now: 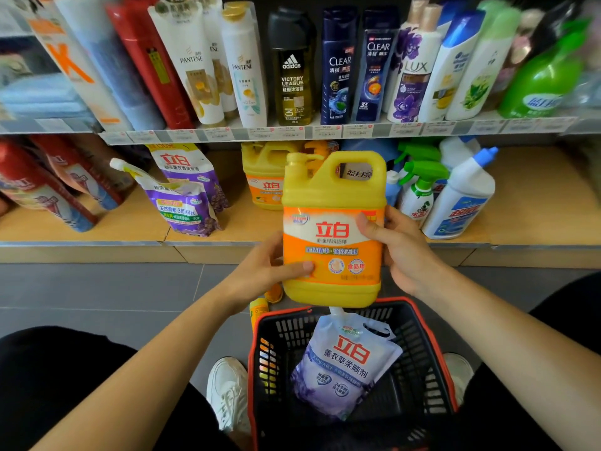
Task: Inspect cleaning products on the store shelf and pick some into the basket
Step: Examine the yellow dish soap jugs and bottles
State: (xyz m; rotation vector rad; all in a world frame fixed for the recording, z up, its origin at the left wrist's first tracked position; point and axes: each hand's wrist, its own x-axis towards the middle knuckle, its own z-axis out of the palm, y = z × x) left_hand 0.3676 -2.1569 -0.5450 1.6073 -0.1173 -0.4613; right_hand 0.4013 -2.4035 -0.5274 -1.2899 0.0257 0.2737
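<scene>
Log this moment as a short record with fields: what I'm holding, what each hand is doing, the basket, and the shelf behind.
held item: yellow detergent jug, upright, label toward the camera
left hand: grips the jug's lower left side, thumb on the front
right hand: grips the jug's right side, thumb on the label
jug position: in the air, above the basket's far rim
basket: on the floor, one lavender pouch lying inside
lower shelf: second yellow jug, purple pouches, spray bottle
</scene>
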